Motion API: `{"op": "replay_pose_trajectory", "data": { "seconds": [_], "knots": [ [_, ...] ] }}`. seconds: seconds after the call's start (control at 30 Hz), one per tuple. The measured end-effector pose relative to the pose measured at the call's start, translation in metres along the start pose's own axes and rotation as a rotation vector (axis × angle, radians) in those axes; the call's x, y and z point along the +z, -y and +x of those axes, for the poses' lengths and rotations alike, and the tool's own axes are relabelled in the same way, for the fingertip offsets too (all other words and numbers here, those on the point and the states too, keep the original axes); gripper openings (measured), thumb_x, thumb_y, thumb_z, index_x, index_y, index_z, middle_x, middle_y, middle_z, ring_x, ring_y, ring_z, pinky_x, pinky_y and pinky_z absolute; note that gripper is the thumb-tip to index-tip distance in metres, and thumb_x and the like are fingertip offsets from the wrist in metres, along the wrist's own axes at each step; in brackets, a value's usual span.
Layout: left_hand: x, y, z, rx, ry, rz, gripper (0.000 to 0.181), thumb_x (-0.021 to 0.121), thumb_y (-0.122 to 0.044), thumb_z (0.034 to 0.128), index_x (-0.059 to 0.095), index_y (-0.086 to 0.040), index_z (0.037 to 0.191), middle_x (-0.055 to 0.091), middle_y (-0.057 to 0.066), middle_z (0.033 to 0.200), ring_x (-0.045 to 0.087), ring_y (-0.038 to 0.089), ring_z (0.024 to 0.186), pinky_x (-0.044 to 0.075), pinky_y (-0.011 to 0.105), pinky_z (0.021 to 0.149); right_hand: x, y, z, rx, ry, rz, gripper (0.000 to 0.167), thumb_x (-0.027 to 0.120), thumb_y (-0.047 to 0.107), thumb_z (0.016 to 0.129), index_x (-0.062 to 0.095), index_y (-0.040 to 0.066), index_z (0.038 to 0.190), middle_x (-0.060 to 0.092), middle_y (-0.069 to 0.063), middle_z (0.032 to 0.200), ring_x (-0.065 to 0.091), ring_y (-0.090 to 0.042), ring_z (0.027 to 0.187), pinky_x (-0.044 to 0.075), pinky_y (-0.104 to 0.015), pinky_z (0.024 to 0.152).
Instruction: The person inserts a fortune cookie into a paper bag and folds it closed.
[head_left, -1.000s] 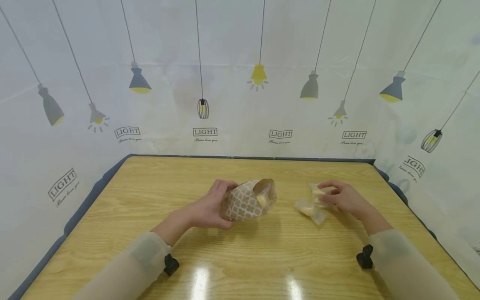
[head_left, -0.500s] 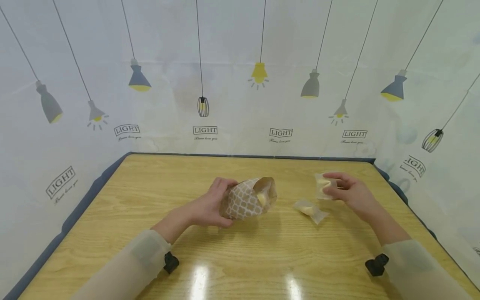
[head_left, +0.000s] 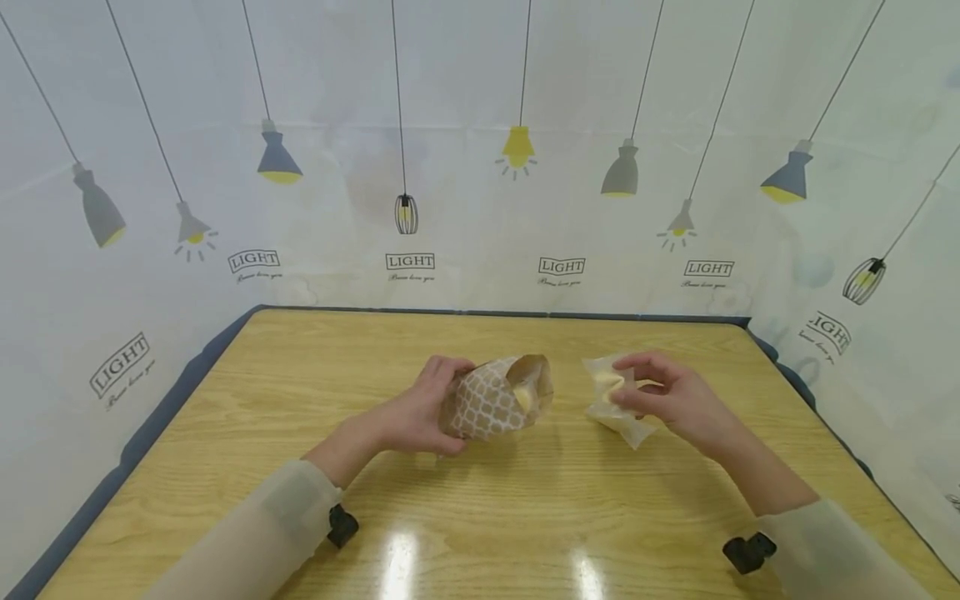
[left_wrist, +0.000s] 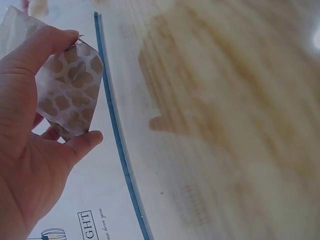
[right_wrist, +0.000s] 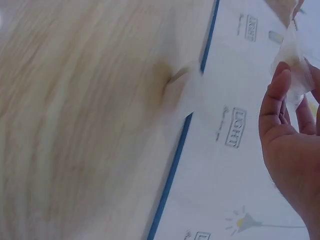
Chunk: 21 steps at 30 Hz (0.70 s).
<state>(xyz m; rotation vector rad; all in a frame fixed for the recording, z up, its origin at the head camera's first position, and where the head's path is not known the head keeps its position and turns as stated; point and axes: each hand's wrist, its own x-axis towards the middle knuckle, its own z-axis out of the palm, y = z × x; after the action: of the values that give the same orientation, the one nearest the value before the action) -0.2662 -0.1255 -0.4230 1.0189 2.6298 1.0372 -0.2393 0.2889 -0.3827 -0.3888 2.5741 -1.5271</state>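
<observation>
While your left hand grips the bag, mouth facing right, your right hand pinches a packet near a second packet; best pinch lightly, and don't squash that mouth.

Between the right fingers and the paper bag runs a gap over the worktop, the bag's mouth facing it. The pinched packet juts into this gap from the right fingers. Just nearer the person, a second packet obstructs a low pass. A third packet partly fills the mouth. Beyond both sets of fingers, bare wood reaches the wall, which blocks farther reach.
</observation>
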Motion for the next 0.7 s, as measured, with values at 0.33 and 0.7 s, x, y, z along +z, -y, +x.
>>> {"op": "replay_pose_trajectory", "data": {
  "seconds": [0.33,0.7],
  "knots": [
    [0.000,0.000,0.001,-0.011,0.004,0.002,0.110,0.095,-0.018,0.0788,0.026,-0.011,0.165,0.030,0.018,0.160,0.036,0.036,0.150,0.039,0.060,0.129,0.017,0.033,-0.006,-0.050,0.050,0.116,0.048,0.076,0.025,0.105,0.065,0.009,0.149,0.068,-0.003,0.137,0.077,-0.014,0.108,0.067,-0.041,0.096],
    [0.001,0.000,0.001,-0.022,0.010,0.007,0.109,0.095,-0.018,0.0807,0.026,-0.014,0.165,0.030,0.017,0.160,0.037,0.034,0.150,0.040,0.058,0.128,0.034,0.046,0.001,-0.066,0.112,0.117,0.043,0.079,0.020,0.102,0.072,0.005,0.141,0.065,-0.020,0.148,0.079,-0.019,0.102,0.069,-0.042,0.090]
  ]
}}
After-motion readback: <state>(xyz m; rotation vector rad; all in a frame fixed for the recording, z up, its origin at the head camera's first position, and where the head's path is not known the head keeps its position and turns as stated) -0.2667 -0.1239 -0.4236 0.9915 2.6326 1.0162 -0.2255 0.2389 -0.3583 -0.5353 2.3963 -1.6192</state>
